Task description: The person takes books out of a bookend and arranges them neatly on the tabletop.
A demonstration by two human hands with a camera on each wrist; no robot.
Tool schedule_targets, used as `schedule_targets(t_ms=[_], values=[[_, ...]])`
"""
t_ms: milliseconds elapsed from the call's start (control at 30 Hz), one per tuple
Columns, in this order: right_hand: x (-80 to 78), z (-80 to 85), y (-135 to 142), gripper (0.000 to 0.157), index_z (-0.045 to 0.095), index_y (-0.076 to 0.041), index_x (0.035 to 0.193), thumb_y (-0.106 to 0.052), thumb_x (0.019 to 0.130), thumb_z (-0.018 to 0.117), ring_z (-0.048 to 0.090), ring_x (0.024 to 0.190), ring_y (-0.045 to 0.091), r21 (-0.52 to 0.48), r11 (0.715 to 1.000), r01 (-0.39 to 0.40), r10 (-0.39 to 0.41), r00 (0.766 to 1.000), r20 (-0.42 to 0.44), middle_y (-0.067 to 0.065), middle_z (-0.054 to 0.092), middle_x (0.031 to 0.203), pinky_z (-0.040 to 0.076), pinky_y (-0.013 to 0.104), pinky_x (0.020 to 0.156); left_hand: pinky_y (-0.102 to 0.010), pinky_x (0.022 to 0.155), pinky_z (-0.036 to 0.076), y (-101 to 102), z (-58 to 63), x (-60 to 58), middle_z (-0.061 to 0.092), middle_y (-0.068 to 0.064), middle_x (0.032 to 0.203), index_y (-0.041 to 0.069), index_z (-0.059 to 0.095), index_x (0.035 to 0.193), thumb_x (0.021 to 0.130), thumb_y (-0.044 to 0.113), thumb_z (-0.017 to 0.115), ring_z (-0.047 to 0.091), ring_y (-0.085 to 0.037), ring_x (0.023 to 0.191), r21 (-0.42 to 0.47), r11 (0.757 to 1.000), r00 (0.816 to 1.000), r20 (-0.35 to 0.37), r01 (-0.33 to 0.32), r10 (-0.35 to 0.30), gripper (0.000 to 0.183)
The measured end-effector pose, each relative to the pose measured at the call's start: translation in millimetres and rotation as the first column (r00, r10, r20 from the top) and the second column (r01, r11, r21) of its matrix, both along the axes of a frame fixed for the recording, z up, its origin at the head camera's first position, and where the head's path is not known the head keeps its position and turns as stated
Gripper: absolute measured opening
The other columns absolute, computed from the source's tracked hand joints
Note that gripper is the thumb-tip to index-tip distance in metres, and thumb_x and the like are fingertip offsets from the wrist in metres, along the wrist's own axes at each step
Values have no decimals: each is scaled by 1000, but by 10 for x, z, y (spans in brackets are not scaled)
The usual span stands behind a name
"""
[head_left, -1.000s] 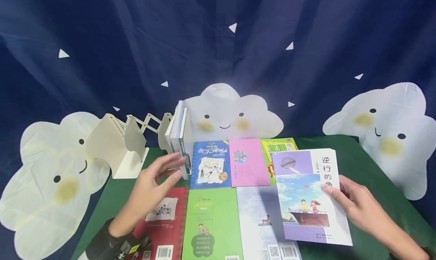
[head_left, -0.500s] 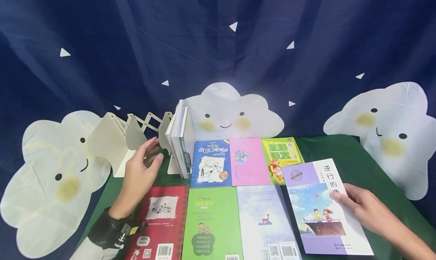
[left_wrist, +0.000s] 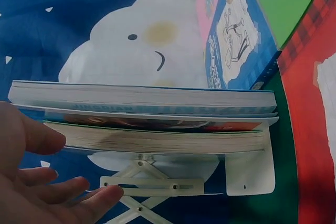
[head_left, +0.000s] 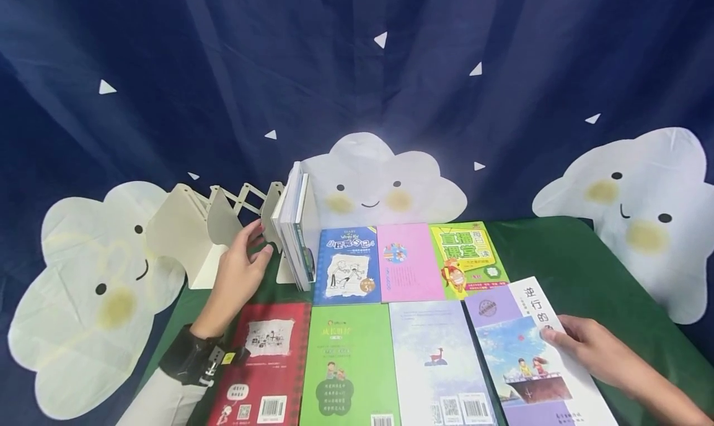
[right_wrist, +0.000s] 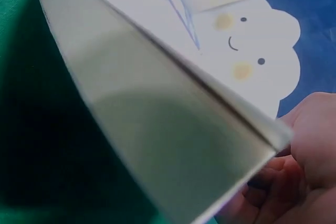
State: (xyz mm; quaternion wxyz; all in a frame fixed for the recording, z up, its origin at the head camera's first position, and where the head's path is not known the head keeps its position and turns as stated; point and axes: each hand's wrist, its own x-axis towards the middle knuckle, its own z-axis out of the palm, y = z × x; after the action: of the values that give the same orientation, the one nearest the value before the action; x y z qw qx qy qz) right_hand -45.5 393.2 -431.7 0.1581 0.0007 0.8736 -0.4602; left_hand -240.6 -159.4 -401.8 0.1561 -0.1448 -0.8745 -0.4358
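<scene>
My right hand [head_left: 591,348] pinches the right edge of a purple and white paperback book [head_left: 519,351], thumb on its cover. The book is tilted at the lower right, overlapping the pale blue book [head_left: 437,351] beside it. In the right wrist view its page edges [right_wrist: 152,108] fill the middle. My left hand [head_left: 242,268], fingers apart and holding nothing, is just left of several upright books [head_left: 292,234] at the extendable cream bookend [head_left: 220,221]. The left wrist view shows its thumb [left_wrist: 44,137] right at the ends of those books.
Blue [head_left: 348,268], pink [head_left: 409,265] and yellow-green [head_left: 468,261] books lie in the back row. Red [head_left: 268,367] and green [head_left: 350,364] books lie in front with the pale blue one. Below them is a dark green tablecloth [head_left: 580,271]; behind hangs a navy curtain [head_left: 334,72] with clouds.
My right hand has brought the purple and white book down and to the right, uncovering the yellow-green book. My left hand moved left from the upright books toward the bookend, then slightly back right.
</scene>
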Motion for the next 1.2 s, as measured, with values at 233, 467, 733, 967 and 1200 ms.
schedule_targets(t_ms=[233,467,733,967,1200], values=[[-22,-84,38,47,44,17,122,-25,102,44,66,73,30,-133,991,8,11,991,137,15,69,89,56,43,58,-46,92,48,35,-3,-57,50,-19,134,3,36,141,93,7,57,51,-32,118,12,999,998,33,46,-46,53],[-42,-166,66,49,43,18,122,-27,103,41,65,80,36,-230,973,16,39,971,235,17,69,93,56,46,64,-40,87,52,85,-15,-143,54,-19,131,5,38,140,89,9,62,54,-30,114,10,998,998,16,60,-60,56],[-4,-158,82,42,47,17,118,-22,103,41,65,79,34,-242,970,18,54,956,287,15,69,91,56,47,63,-40,82,53,118,-47,-217,58,-21,124,3,42,136,83,8,70,58,-31,109,0,997,997,-9,72,-72,60],[19,-184,108,42,48,16,118,-23,103,42,65,79,34,-254,967,31,51,948,313,15,69,91,56,48,62,-43,80,54,130,-88,-279,61,-23,118,3,43,135,80,9,73,60,-32,105,-15,998,998,-31,54,-55,62],[29,-237,90,43,49,16,116,-24,103,42,65,77,32,-224,973,53,18,954,301,14,69,89,56,47,62,-43,78,55,145,-134,-331,63,-22,113,4,45,134,80,9,72,63,-30,99,-30,999,996,-76,34,-36,60]])
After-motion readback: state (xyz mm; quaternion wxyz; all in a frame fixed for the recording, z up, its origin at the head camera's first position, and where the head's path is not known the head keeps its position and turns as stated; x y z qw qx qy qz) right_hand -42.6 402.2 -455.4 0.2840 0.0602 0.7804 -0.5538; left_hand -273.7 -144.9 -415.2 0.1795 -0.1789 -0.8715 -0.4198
